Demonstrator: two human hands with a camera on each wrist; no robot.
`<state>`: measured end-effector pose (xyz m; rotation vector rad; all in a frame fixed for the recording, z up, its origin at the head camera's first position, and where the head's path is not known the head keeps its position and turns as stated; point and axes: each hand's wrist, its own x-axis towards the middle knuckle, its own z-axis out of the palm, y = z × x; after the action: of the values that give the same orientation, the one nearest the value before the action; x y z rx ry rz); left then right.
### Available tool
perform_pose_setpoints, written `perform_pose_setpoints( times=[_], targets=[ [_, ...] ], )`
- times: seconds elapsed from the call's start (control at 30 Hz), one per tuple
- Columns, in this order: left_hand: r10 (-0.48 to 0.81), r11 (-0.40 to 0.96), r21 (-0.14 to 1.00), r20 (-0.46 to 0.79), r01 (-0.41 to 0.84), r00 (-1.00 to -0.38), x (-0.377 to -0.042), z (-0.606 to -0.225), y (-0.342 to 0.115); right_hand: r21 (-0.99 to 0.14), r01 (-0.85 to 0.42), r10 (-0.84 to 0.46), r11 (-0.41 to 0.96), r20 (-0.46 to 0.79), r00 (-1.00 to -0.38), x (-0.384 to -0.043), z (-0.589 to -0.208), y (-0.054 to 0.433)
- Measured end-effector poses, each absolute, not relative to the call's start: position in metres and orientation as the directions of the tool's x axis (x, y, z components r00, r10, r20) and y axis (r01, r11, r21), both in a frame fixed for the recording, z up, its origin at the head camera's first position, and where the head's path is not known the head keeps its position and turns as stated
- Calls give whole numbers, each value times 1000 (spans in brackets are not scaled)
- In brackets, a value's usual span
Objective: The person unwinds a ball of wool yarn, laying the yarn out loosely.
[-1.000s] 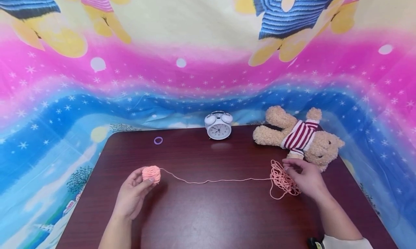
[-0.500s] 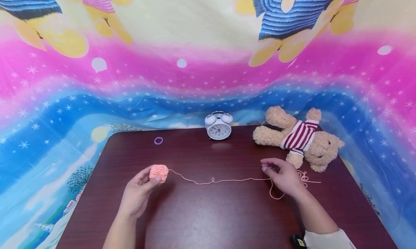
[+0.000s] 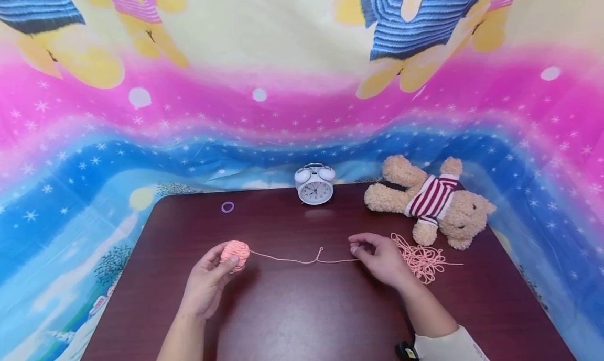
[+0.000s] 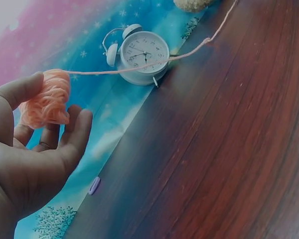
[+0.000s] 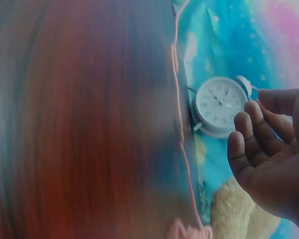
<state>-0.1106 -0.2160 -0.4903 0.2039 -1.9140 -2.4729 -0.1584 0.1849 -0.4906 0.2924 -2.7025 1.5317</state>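
Note:
My left hand [image 3: 206,282] grips a small ball of peach yarn [image 3: 235,255] between thumb and fingers, raised over the left part of the table. One strand [image 3: 283,259] leads from the ball across to the right, with a small twisted loop midway. Loosely bent and holding nothing, my right hand [image 3: 381,260] hovers over the strand; in the right wrist view the yarn [image 5: 181,139] passes apart from its fingertips. Behind that hand lies a loose tangle of the same yarn [image 3: 427,264] on the table.
A white twin-bell alarm clock [image 3: 315,190] stands at the table's back edge. To its right a teddy bear [image 3: 431,198] in a striped sweater lies on its side. A purple ring [image 3: 227,207] lies back left. The dark wooden table [image 3: 302,319] meets a printed cloth backdrop.
My right hand has moved left, away from the yarn tangle and along the strand. My left hand has shifted slightly right with the ball, turning it. A small loop now shows in the strand.

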Motion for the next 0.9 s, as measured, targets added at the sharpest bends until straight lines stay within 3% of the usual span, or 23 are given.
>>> perform_pose_setpoints(
  times=[0.9],
  targets=[
    [-20,-296,951,-96,-86,-995,-112,-491,-170,-877,-308,-383,369,158,-910,-150,-500,93]
  ],
)
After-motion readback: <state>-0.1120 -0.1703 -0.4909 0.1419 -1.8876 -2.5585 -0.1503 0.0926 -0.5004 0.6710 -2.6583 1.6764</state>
